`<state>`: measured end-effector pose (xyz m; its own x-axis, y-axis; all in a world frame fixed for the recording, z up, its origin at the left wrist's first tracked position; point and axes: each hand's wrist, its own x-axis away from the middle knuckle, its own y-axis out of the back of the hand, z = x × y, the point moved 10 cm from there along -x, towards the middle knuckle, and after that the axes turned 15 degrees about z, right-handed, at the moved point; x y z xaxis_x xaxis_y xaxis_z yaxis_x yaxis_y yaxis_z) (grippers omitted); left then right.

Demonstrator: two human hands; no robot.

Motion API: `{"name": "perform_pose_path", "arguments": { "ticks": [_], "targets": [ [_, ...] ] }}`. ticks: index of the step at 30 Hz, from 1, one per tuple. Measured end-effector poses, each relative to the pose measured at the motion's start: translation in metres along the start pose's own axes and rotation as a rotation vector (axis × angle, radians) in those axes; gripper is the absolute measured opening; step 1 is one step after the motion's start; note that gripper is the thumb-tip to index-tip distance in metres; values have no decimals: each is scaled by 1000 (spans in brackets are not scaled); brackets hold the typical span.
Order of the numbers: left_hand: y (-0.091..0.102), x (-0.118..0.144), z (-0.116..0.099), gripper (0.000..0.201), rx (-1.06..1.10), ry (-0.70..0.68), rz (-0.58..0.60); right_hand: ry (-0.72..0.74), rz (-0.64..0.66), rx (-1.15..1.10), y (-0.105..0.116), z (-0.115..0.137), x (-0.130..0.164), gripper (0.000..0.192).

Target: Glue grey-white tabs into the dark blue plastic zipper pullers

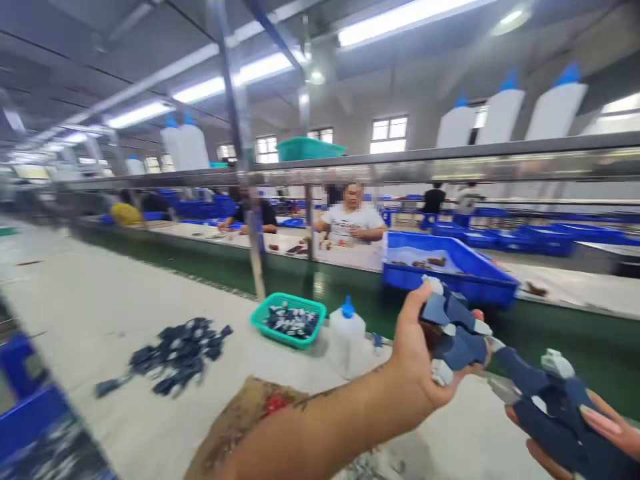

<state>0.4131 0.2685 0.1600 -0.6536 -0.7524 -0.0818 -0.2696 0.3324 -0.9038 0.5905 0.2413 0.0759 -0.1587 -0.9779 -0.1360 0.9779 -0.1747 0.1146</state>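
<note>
My left hand [417,360] is raised over the table and grips a bundle of dark blue parts with white ends [453,330]. My right hand [575,433], at the lower right corner, holds a second bundle of the same dark blue parts [543,397]. The two bundles are close together, nearly touching. A loose pile of dark blue parts [175,353] lies on the white table [100,300] to the left. A small teal basket [289,320] with more such parts stands beside a white squeeze bottle with a blue cap [347,340].
A green conveyor belt [350,293] runs behind the table. A large blue bin [450,267] sits beyond it. Other people sit at the far bench. White bottles and a teal bin [307,148] stand on an overhead metal shelf. Blue crates [30,407] are at the lower left.
</note>
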Motion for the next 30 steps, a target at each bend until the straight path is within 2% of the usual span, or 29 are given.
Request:
{"name": "perform_pose_path", "arguments": {
  "ticks": [1, 2, 5, 6, 8, 11, 13, 15, 17, 19, 21, 23, 24, 26, 27, 29, 30],
  "targets": [
    [5, 24, -42, 39, -23, -108, -15, -136, 211, -149, -55, -3, -14, 44],
    [15, 52, -84, 38, -51, -235, -51, -230, 369, -275, -112, 3, -17, 47],
    [68, 150, -194, 41, -188, -597, -275, -240, 450, -506, -251, 46, -8, 60],
    [91, 185, -224, 41, -248, -701, -390, -246, 462, -526, -296, 55, -4, 62],
    [141, 258, -273, 36, -378, -891, -663, -169, 538, -495, -381, 69, -2, 52],
    [206, 362, -317, 33, -572, -1154, -1084, -94, 545, -388, -479, 55, -14, 36],
    [242, 410, -330, 33, -717, -1206, -1311, -16, 535, -276, -528, 41, -24, 28],
    [269, 434, -338, 31, -907, -1154, -1467, 80, 535, -148, -567, 29, -28, 26],
    [284, 435, -346, 26, -1136, -1053, -1557, 164, 556, -11, -600, 21, -26, 26],
    [288, 422, -352, 24, -1348, -947, -1597, 208, 573, 127, -626, 15, -24, 27],
    [285, 410, -360, 24, -1509, -858, -1608, 228, 575, 244, -640, 14, -23, 29],
    [279, 411, -370, 25, -1632, -788, -1598, 258, 585, 323, -636, 21, -23, 32],
    [277, 418, -374, 28, -1681, -758, -1589, 285, 598, 349, -627, 27, -22, 35],
    [278, 440, -382, 40, -1744, -699, -1578, 346, 620, 382, -588, 43, -18, 38],
    [284, 453, -385, 51, -1745, -663, -1584, 380, 620, 400, -558, 52, -13, 39],
    [301, 467, -390, 58, -1744, -592, -1543, 413, 576, 451, -482, 63, 0, 36],
    [310, 465, -391, 60, -1762, -552, -1495, 460, 500, 533, -436, 70, 10, 31]
  ]
}}
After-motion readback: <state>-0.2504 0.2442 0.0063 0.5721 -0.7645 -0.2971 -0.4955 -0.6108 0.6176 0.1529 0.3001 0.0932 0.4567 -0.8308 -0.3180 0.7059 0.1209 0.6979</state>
